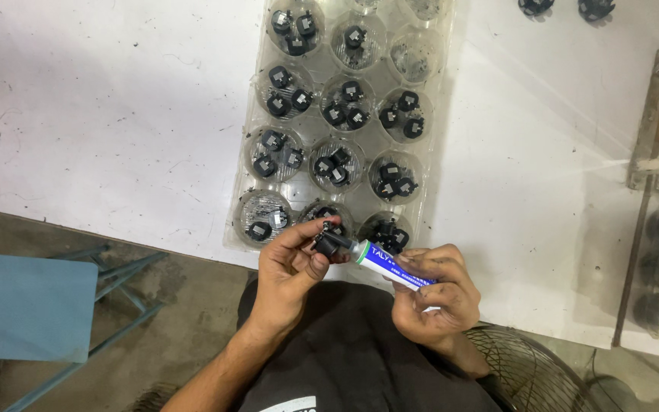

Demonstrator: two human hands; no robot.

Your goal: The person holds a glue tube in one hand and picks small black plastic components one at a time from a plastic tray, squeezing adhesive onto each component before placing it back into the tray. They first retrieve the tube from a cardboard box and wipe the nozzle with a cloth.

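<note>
Item 1: small black part (325,241), pinched btwn thumb & fingers of your left hand (290,268). Item 2: blue-white tube (390,265), 1 pc, your right hand (432,294) fingers curled tight round it, nozzle touching the part. Beyond: clear tray (247,152), approx 12 cups w/ black parts, on white table (101,107).

Blue-and-white tube (392,265), black part (327,241)
</note>
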